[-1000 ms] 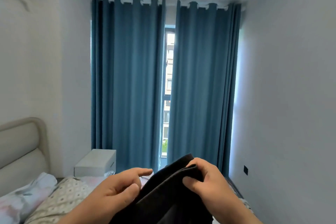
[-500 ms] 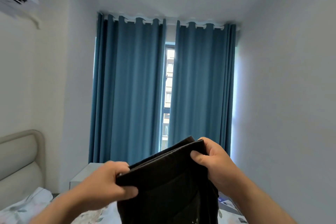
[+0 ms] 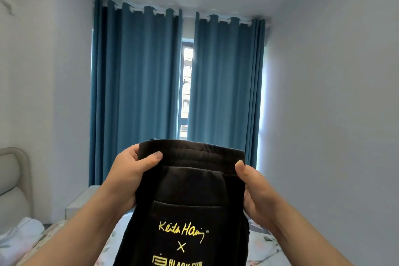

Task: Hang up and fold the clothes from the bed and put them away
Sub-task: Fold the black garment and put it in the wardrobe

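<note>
Black garment [image 3: 190,190] observed held up in front of the person, above the bed [image 3: 265,246], at the lower centre of the head view; its elasticated waistband is uppermost and roughly level, the fabric hanging down out of the bottom of the frame; yellow lettering on the front reads "Keith Haring", with an "X" below it and a partly cut-off logo line beneath. Left hand [image 3: 129,175] grasps the waistband's left end, thumb laid across the front face, remaining fingers behind the cloth and not visible; right hand [image 3: 257,192] grasps the right end in like fashion, thumb on the front edge, fingers hidden behind. Both forearms enter from the bottom corners. Floral bedding shows below and to either side of the garment; a white pillow [image 3: 19,233] lies at the lower left, near a padded beige headboard [image 3: 15,179] against the left wall; a white bedside unit [image 3: 79,203] stands between headboard and curtains. Blue curtains [image 3: 138,93] hang across the far wall, parted at the centre; the window [image 3: 186,93] shows through the narrow gap, with a building outside.
</note>
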A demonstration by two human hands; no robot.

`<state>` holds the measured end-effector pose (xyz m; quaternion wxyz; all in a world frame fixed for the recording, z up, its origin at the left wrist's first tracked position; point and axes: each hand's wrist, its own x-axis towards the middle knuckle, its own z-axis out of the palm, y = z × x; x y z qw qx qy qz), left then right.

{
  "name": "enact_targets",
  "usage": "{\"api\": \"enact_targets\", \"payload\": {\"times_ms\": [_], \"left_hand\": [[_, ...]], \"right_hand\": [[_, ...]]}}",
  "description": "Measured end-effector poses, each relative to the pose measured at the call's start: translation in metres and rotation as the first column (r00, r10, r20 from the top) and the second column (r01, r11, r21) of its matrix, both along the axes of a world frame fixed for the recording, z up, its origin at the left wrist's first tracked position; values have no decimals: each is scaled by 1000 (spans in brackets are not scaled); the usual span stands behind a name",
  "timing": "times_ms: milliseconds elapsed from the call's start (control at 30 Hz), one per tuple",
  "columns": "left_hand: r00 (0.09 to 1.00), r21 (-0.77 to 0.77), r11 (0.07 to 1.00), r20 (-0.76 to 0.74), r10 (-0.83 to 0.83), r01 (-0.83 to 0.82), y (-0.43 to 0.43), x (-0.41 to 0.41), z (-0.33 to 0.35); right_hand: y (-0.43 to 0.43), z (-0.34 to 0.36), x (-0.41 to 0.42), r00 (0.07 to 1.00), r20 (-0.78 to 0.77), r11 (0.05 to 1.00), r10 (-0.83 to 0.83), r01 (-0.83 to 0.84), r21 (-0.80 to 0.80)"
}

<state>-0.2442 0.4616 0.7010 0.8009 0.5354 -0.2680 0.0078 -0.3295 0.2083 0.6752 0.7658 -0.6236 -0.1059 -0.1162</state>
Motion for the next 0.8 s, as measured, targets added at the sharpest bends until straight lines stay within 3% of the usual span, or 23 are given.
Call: {"api": "enact_targets", "payload": {"times_ms": [100, 200, 300, 433, 567, 667, 800], "left_hand": [[999, 68, 997, 19, 35, -36, -13, -6, 0], [999, 58, 998, 32, -7, 5, -12, 0, 4], [979, 92, 975, 19, -203, 201, -9, 8, -6], [890, 258, 853, -177, -420, 454, -19, 6, -55], [905, 155, 905, -229, -357, 396, -17, 11, -55], [912, 162, 921, -278, -302, 354, -12, 20, -33], [863, 82, 919, -385, -328, 386, -13, 27, -15]], "right_hand": [[1, -29, -7, 992, -119, 997, -30, 21, -79], [-6, -33, -11, 994, -46, 994, -102, 104, 27], [-7, -19, -17, 996, 2, 988, -92, 91, 129], [-2, -4, -15, 987, -18, 974, -161, 162, 161], [-9, 6, -17, 971, -140, 979, -192, 199, 43], [-24, 20, -19, 943, -274, 981, -187, 163, -108], [-31, 32, -13, 946, -287, 986, -153, 125, -114]]}}
